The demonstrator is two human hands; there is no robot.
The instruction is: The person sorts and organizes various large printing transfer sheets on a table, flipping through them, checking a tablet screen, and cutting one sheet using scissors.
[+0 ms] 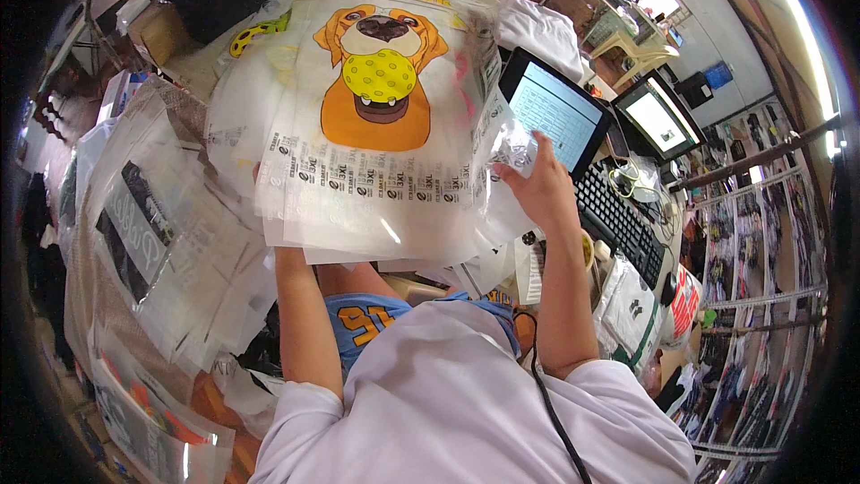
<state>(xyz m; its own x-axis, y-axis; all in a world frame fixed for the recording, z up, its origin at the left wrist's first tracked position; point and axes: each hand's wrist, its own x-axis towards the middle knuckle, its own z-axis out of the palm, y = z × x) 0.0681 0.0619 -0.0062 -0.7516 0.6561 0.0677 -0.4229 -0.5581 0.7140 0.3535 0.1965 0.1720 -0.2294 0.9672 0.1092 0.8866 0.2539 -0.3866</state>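
A stack of translucent printed film sheets [385, 202] is spread in front of me. The top one carries a cartoon dog with a yellow ball in its mouth, above rows of small black size labels. My left forearm [305, 318] runs up beneath the stack, supporting it. Most of my left hand is hidden there, with only a fingertip [257, 172] at the left edge. At the stack's right side, my right hand [545, 190] has thumb and fingers spread, the thumb against a curled, shiny film edge [506, 148].
To the right stand a tablet-like screen [557, 112], a monitor [660, 115] and a black keyboard [618, 229]. More film sheets in clear sleeves [170, 251] lie at left. A packed shelf rack [757, 296] lines the far right. A dark cable [551, 408] hangs over my shirt.
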